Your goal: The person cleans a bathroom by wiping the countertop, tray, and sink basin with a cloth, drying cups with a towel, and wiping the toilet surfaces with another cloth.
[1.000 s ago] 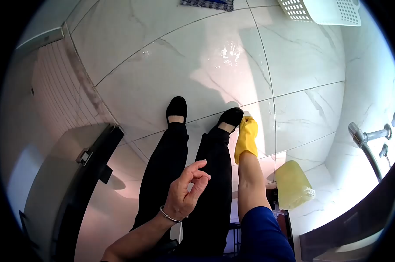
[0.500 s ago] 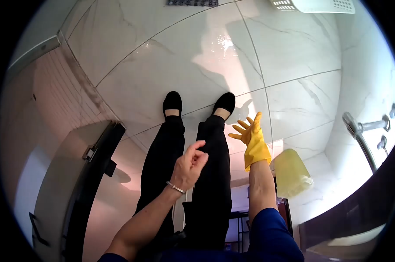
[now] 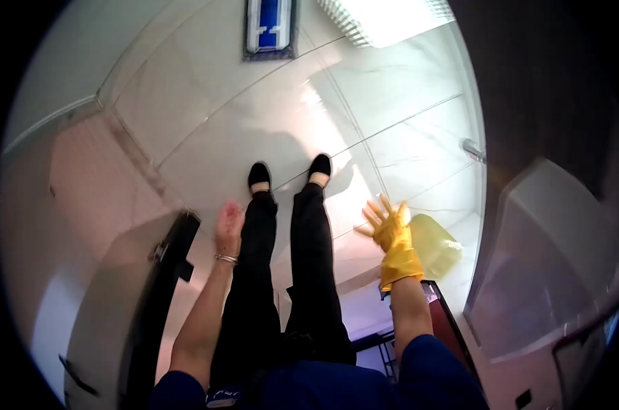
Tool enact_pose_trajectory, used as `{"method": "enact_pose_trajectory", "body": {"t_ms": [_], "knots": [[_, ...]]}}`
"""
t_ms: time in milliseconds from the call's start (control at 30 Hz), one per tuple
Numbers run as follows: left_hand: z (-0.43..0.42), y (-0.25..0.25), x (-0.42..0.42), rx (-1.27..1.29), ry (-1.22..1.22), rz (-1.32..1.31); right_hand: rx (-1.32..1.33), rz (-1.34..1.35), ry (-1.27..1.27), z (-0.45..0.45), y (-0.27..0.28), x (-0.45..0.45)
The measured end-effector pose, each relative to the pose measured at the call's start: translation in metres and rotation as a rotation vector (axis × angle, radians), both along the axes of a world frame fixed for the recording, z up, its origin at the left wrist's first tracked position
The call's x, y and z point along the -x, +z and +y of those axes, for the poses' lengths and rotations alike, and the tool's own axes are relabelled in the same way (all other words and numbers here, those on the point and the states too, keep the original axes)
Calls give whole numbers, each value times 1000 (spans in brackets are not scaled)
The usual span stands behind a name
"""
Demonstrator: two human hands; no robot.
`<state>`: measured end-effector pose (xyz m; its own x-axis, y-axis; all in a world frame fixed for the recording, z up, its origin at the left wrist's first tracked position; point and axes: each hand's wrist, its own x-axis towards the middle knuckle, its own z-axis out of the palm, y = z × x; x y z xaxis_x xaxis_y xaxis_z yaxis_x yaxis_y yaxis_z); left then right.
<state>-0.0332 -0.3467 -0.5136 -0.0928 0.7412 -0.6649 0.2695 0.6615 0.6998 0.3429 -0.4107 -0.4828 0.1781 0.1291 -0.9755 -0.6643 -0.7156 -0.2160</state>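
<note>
My right hand [image 3: 391, 232] wears a yellow rubber glove [image 3: 399, 263] whose cuff ends at the wrist. Its fingers are spread, and nothing is in them. Just beyond the glove, on the floor, stands a translucent yellow bin [image 3: 438, 247], partly covered by the hand in this view. My left hand [image 3: 230, 229] is bare, with a bracelet [image 3: 226, 258] at the wrist. It hovers beside my left trouser leg, and motion blur smears its fingers. No object shows in it.
A door [image 3: 155, 301] with a dark edge stands at left. On the tiled floor [image 3: 234, 130] lie a dark mat [image 3: 249, 57] with a blue and white item [image 3: 269, 27] on it and a white basket [image 3: 391, 20]. A dark brown surface [image 3: 548, 82] fills the right side.
My left hand has moved left, away from the middle. The gloved hand stays spread and has shifted slightly. The view has swung, bringing the blue and white item and the dark surface into sight.
</note>
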Motion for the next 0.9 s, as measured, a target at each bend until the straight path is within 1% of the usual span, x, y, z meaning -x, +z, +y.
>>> {"method": "enact_pose_trajectory", "body": {"t_ms": [33,100,133,167,233,300,367,400,433,467,500,567,600,633,667,700,733,767,800,833,867,900], "knots": [[9,5,21,-69,-43,97,186,-207,130,-19,16,-1],[34,28,70,-19,-143,299,264,-688,1623,-119,29,-18],[42,38,92,-30,-46,248,77,-823,1492,-143,57,-11],[55,54,107,-137,-77,228,-113,-959,1356,-161,80,-4],[72,70,137,-203,-122,314,-2,-633,664,-214,134,0],[103,104,135,-215,-93,288,398,-429,-82,-171,245,1],[133,129,116,-355,-143,260,542,-712,-499,-250,265,-27],[147,145,107,-444,-184,269,366,-947,-711,-266,287,-38],[163,166,87,-480,-192,252,185,-933,-957,-338,279,-79],[178,196,50,-551,-217,151,-68,-1046,-886,-358,303,-110],[190,229,9,-620,-240,50,-319,-1155,-801,-356,326,-137],[197,307,-80,-695,-353,-160,-136,-1490,-640,-205,425,-128],[190,337,-126,-677,-367,-301,-29,-1613,-293,-179,443,-141],[188,347,-164,-714,-523,-490,77,-1702,63,-159,455,-156],[173,401,-209,-831,-823,-347,41,-1657,316,-135,465,-173],[156,415,-250,-539,-857,-597,6,-1598,570,-115,472,-189],[139,434,-291,-425,-1016,-628,100,-1556,793,-95,468,-209],[123,451,-328,-429,-1211,-657,192,-1505,1018,-76,459,-227],[104,446,-365,-371,-1332,-638,388,-1449,1162,-58,454,-230],[86,427,-402,-449,-1487,-583,582,-1377,1318,-44,447,-235],[67,405,-438,-484,-1600,-509,551,-1279,1343,-41,416,-250],[48,389,-466,-475,-1612,-488,344,-1270,1171,-44,377,-264]]}}
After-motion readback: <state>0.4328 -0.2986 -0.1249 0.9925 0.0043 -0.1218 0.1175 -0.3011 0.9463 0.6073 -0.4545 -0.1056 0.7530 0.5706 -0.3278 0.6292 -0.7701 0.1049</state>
